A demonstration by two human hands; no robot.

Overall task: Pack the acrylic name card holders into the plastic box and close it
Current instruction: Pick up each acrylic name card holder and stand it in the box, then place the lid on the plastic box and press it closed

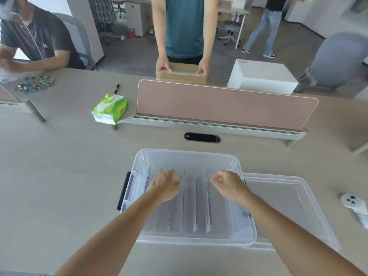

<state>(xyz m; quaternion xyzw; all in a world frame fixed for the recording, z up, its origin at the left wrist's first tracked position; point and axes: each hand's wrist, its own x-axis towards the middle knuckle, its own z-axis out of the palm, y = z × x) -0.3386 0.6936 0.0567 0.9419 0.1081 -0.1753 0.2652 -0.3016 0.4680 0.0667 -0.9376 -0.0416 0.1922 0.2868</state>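
Observation:
A clear plastic box (187, 154) stands open on the desk in front of me. Several acrylic name card holders (196, 206) stand on edge inside it, side by side in a row. My left hand (165, 185) is over the left part of the row, thumb and fingers curled in a pinch at a holder's top edge. My right hand (226, 184) is over the right part, pinching the top edge of another holder. The box's clear lid (290, 198) lies flat on the desk to the right, partly under the box.
A pink desk divider (225, 106) stands behind the box, with a cable slot (202, 137) before it. A green tissue pack (110, 109) and a pen (116, 88) lie at the left, a white controller (356, 208) at the right. Other people are across the desk.

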